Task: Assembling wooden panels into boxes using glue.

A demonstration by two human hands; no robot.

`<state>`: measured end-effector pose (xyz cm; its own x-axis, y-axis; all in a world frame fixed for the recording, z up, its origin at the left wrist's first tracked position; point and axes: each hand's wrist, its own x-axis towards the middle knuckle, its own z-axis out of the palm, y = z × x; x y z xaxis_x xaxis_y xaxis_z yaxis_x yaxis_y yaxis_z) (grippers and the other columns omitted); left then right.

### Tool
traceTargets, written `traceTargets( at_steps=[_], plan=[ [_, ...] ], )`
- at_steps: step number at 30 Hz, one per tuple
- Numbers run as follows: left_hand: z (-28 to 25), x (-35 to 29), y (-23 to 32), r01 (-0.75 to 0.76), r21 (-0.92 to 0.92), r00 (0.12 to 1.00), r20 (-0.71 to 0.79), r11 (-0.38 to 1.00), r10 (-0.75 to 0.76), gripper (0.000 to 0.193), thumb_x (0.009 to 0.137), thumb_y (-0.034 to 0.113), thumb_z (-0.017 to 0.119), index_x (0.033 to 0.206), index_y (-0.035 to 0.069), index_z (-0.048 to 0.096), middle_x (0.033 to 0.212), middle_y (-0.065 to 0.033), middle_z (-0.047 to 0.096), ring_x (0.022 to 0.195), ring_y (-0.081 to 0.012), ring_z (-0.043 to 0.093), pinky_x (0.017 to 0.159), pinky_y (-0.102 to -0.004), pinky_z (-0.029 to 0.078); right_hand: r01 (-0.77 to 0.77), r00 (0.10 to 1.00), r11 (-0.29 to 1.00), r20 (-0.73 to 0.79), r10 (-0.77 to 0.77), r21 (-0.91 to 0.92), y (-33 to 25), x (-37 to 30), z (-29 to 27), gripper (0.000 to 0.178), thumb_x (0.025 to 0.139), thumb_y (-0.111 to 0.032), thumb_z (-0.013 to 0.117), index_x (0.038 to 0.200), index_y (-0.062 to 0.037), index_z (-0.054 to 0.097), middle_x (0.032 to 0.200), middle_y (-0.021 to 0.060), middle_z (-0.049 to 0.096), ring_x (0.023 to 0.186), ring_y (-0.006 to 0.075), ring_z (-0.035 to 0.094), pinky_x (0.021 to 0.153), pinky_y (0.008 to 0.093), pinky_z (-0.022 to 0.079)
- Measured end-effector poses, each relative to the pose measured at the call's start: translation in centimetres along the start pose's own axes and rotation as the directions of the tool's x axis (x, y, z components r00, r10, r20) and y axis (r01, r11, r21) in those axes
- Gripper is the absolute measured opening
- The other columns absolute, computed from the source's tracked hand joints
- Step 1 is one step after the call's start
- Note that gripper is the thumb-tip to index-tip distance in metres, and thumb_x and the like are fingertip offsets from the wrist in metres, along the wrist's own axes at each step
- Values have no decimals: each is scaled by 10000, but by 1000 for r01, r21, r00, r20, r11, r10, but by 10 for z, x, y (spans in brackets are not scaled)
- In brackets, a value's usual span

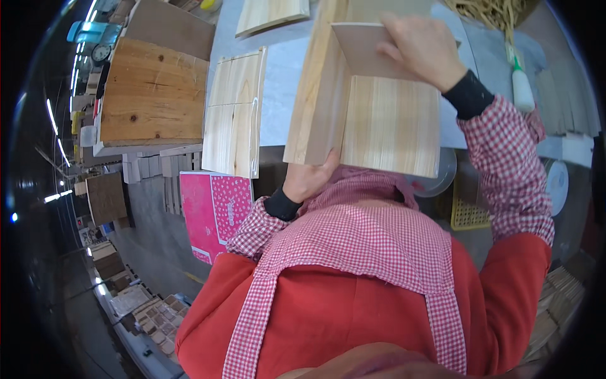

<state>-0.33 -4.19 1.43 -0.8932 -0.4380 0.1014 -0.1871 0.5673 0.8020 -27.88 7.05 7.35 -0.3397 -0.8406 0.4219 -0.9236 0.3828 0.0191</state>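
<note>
A pale wooden box (391,123) with an open side faces me at the table's near edge. A thin panel (363,47) stands across it toward the far end. My left hand (309,180) grips the box's lower left corner, thumb on the side board and the other fingers hidden beneath. At the top right, my right hand (424,49) is closed over the thin panel's edge, its thumb on the near face; some fingertips are out of sight. To the left lies a flat wooden board (233,110) with thin white lines, apparently glue, along its edges.
Another board (273,14) lies at the table's far side. A brown wooden panel (151,91) stands at left, above a pink patterned box (214,211). At right are a white bottle with a green tip (522,88) and a bundle of tan cords (489,12). A yellow crate (470,211) sits below.
</note>
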Motion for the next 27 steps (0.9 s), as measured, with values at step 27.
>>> traceTargets(
  at_steps=[27],
  plan=[
    [-140,329,-84,-29,-782,993,50,-622,-108,395,907,146,543,1200,-97,438,1242,-220,510,1180,-359,500,1026,-451,428,-52,994,968,-77,73,247,-17,4,-23,476,717,-266,750,1089,-33,564,1026,185,624,933,329,607,782,391,480]
  ],
)
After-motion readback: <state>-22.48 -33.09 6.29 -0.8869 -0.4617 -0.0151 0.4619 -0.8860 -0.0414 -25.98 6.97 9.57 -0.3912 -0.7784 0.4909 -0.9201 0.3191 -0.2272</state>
